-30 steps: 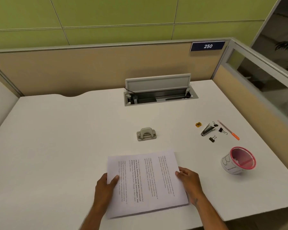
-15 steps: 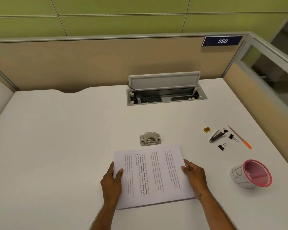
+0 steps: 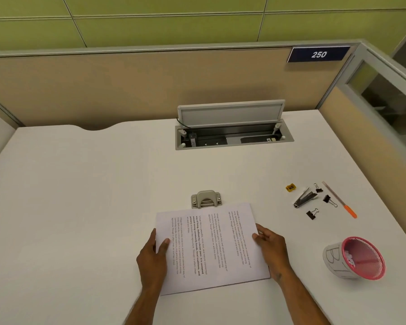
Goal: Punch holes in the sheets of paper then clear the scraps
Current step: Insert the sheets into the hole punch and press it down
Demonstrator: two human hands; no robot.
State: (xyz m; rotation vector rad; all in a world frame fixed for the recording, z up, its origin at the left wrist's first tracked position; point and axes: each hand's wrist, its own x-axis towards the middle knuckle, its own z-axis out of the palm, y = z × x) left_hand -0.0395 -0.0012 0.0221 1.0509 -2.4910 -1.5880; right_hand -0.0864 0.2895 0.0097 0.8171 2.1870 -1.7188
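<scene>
Paper sheets (image 3: pixel 211 247) flat on worktop (image 3: pixel 80 195), top edge at hole punch (image 3: pixel 206 199) mouth. Left hand (image 3: pixel 153 256) and right hand (image 3: pixel 271 250) pinch side edges. Edge maybe already inside; hard to tell. Person should keep stack square, slide straight in, then press.

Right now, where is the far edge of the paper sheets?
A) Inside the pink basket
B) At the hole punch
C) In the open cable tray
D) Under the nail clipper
B: the far edge of the paper sheets reaches the hole punch, both hands holding the sides.
</scene>
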